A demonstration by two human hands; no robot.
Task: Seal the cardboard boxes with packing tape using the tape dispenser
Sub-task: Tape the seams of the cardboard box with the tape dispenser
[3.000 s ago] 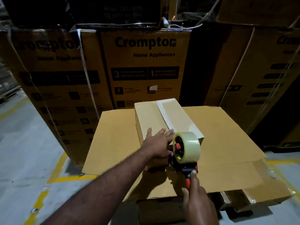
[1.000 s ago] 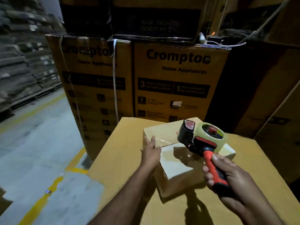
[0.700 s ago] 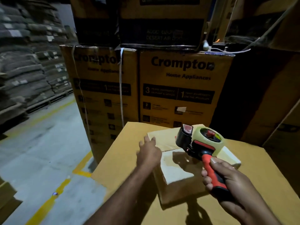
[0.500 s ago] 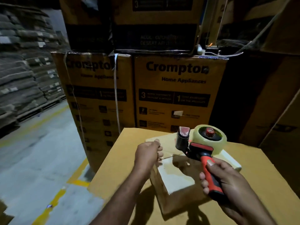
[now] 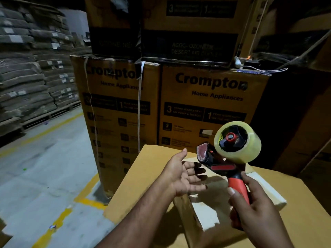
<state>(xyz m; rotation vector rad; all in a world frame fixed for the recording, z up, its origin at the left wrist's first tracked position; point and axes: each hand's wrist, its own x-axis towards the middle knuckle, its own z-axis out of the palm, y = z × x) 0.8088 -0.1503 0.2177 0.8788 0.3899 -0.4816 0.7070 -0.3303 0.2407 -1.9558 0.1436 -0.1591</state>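
Observation:
A small cardboard box point(image 5: 213, 221) with a pale strip across its top lies on a large flat cardboard box point(image 5: 143, 178). My right hand point(image 5: 254, 210) grips the red handle of the tape dispenser point(image 5: 231, 154), lifted above the small box, its clear tape roll facing me. My left hand point(image 5: 184, 174) hovers palm up with fingers spread, just left of the dispenser's front flap, above the small box and touching nothing.
Tall stacked Crompton cartons point(image 5: 202, 104) stand right behind the large box, with more cartons point(image 5: 302, 122) to the right. Grey concrete floor with yellow lines point(image 5: 53, 176) lies to the left. Pallets of stacked sacks point(image 5: 26, 77) line the far left.
My left hand has let go of the small box's edge, risen and turned palm up. My right hand has raised the dispenser higher and tilted the roll towards me.

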